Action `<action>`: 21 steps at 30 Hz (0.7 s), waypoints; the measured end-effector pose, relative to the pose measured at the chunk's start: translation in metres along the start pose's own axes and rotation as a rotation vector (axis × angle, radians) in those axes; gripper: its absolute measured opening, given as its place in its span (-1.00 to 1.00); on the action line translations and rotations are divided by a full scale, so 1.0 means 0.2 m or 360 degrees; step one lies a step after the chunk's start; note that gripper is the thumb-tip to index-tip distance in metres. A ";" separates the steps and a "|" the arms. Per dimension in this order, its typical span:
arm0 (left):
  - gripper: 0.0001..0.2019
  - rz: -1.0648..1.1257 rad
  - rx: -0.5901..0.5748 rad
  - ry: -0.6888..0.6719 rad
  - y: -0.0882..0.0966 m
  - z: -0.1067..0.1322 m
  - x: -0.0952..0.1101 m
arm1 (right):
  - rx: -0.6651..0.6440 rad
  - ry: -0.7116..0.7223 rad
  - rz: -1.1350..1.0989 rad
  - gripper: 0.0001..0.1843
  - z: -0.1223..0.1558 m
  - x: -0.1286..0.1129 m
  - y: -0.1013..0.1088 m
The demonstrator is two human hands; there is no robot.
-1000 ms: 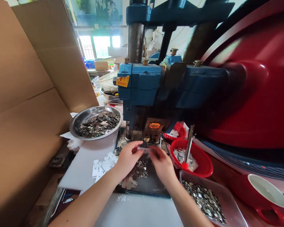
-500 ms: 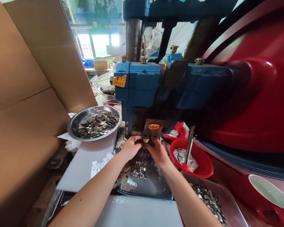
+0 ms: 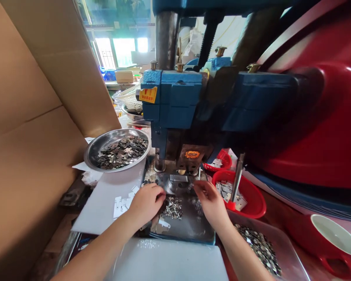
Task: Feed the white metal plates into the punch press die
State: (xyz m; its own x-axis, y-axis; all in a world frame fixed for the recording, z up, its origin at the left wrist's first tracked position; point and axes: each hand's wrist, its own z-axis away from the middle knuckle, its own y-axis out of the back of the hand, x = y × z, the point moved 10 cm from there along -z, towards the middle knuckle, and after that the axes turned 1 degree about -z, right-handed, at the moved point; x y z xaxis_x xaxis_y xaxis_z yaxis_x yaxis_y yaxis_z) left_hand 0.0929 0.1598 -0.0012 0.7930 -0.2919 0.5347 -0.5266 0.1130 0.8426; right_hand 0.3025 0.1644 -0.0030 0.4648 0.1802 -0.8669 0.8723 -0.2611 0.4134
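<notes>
The blue press [image 3: 175, 99] stands ahead of me, its punch block [image 3: 192, 154] raised over the metal die [image 3: 171, 187]. A flat bright strip [image 3: 178, 178] lies on the die. My left hand [image 3: 148, 203] is at the die's front left, beside a pile of small shiny metal pieces [image 3: 173, 208]. Its fingers are curled in, and whatever they pinch is hidden. At the die's right edge is my right hand [image 3: 211, 200], thumb and fingers bent together; I cannot make out what is between them.
A steel bowl [image 3: 90, 158] of flat metal parts stands left. White plates [image 3: 122, 207] lie on the pale board. On the right are red baskets [image 3: 259, 205], a bin of small parts [image 3: 292, 253], a red mug [image 3: 312, 238] and the large red wheel [image 3: 316, 117]. Cardboard [image 3: 23, 164] walls the left.
Both hands have drawn back from under the punch and moved apart, the left toward the small pieces, the right to the die's right edge. The die's top now shows.
</notes>
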 end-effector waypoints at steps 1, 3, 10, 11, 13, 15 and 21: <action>-0.85 -0.0059 -0.0043 0.0002 -0.02 0.02 -0.01 | -0.0020 -0.0011 0.0029 -0.73 0.02 0.01 0.01; -0.84 -0.0143 -0.0093 0.0005 -0.04 0.05 -0.01 | -0.0074 -0.0020 0.0102 -0.72 0.05 0.02 0.02; -0.90 -0.0280 -0.0144 0.0009 -0.08 0.06 0.03 | -0.0100 0.0239 0.0469 -0.75 0.08 0.01 0.04; -0.91 -0.0271 -0.0136 -0.0012 -0.08 0.07 0.03 | -0.0137 0.0313 0.0538 -0.76 0.08 -0.01 0.02; -0.90 -0.0245 -0.0120 -0.0044 -0.07 0.09 0.04 | -0.0229 0.0465 0.0697 -0.77 0.10 -0.04 -0.03; -0.92 -0.0223 -0.0109 -0.0034 -0.06 0.12 0.02 | -0.0275 0.0586 0.0869 -0.77 0.11 -0.06 -0.08; -0.95 -0.0111 -0.0048 0.0081 -0.05 0.19 -0.05 | -0.0241 0.0704 0.1105 -0.79 0.14 -0.06 -0.12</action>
State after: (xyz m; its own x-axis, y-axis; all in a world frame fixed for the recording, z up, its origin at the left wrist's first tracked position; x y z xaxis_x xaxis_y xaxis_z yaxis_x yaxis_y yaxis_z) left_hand 0.0790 0.1262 -0.0163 0.8423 -0.2514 0.4768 -0.4608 0.1231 0.8789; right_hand 0.2724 0.1421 -0.0104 0.8931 0.3893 -0.2253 0.3622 -0.3252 0.8735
